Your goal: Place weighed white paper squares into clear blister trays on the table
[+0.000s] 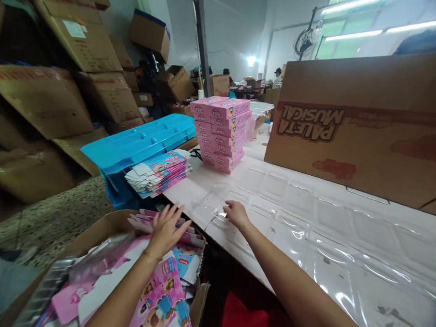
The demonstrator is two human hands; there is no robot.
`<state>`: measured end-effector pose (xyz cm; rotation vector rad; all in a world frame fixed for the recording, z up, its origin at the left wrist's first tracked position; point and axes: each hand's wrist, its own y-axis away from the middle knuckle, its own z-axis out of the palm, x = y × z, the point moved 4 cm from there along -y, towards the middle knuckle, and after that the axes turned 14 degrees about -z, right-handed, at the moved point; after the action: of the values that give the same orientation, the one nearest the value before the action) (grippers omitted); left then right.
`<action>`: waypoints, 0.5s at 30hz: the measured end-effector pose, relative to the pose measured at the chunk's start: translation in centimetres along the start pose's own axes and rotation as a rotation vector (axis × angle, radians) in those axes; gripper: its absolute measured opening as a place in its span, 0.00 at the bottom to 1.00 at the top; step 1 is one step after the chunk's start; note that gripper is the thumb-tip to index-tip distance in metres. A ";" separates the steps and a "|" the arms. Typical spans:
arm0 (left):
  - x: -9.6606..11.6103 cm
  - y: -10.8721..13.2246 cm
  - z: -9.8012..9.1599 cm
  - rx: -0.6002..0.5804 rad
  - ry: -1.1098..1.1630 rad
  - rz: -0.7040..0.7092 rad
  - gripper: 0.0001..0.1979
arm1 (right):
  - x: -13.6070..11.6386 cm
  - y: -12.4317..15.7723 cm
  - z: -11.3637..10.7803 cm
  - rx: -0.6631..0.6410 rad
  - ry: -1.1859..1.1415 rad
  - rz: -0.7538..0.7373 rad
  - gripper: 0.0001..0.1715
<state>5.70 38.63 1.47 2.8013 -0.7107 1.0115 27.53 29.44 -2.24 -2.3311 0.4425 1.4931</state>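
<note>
"PALETA MUSICAL" on the large brown carton (380, 98)
The two words stand upside down on its side. Lettering on the stacked pink boxes (219, 139) and the white label (74, 29) on another carton (96, 52) is too small to read.

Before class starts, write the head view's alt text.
A person's left hand spreads over an open carton of pink packaging; the right hand, fingers curled, is by clear plastic on a white table. Beyond, pink boxes stand stacked left of a large cardboard box.
</note>
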 end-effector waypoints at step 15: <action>6.5 -6.5 9.6 -0.232 0.128 0.053 0.14 | -1.0 7.6 -1.5 -0.144 0.937 -0.418 0.22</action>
<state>18.61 39.65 -1.42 2.5097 -0.8308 1.0327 25.05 22.04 -1.60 -2.8840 0.0314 0.1928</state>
